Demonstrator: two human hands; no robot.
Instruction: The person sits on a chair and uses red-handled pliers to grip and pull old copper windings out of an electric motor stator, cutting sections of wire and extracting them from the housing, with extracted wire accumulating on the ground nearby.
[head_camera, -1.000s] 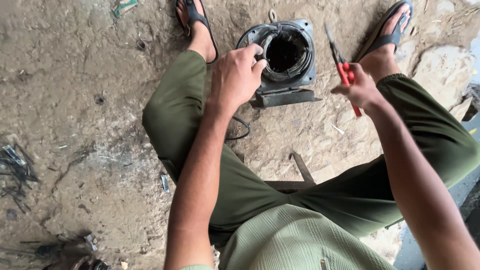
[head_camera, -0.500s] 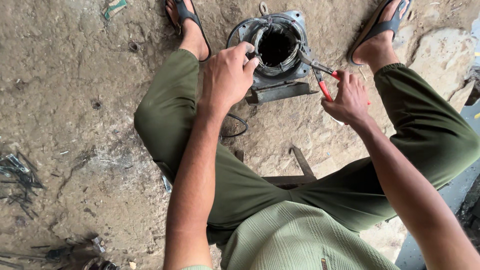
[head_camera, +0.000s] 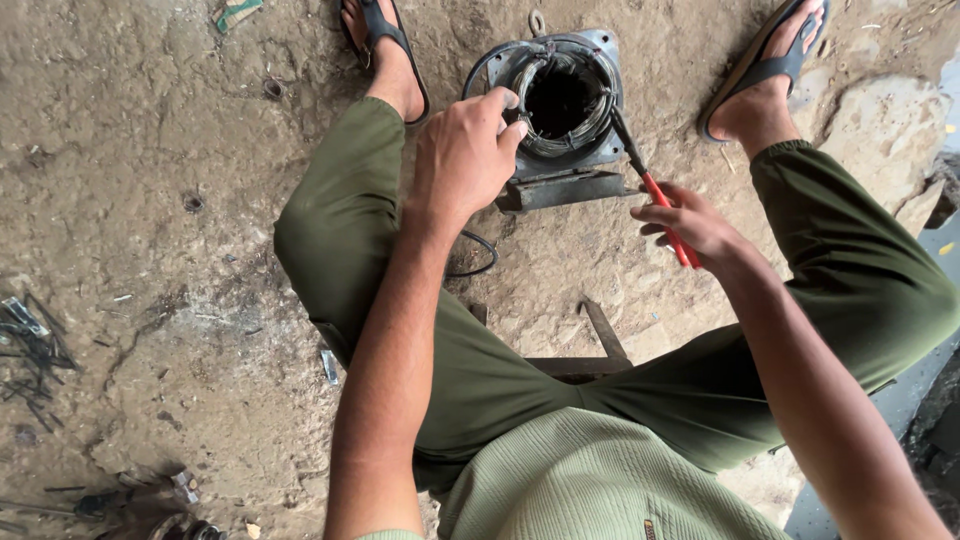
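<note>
My left hand (head_camera: 462, 160) has its fingers (head_camera: 500, 101) curled over the near-left rim of the motor housing (head_camera: 565, 105), the fingertips touching the bundle of winding wire (head_camera: 580, 135) that rings the bore; whether they pinch a strand or only press on it I cannot tell, since the knuckles cover the contact. My right hand (head_camera: 690, 222) is closed around the red handles of the pliers (head_camera: 650, 185); the palm hides most of the handles, and the dark nose reaches up to the right side of the winding, its tip lost against the wire so I cannot see how it stands there. The housing is a grey metal shell with a flat foot, sitting on the dirt floor (head_camera: 150, 200) between my two sandalled feet, its bore black inside and showing nothing of its depth. A dark cable (head_camera: 478, 258) loops out from under my left wrist and disappears behind my forearm. My green trousers hide most of the low metal stool (head_camera: 590, 350) beneath me; only a leg and a bar show. At the left edge lies a scatter of dark metal scraps (head_camera: 30, 345), partly cut off, and more blurred bits sit at the bottom left corner.
</note>
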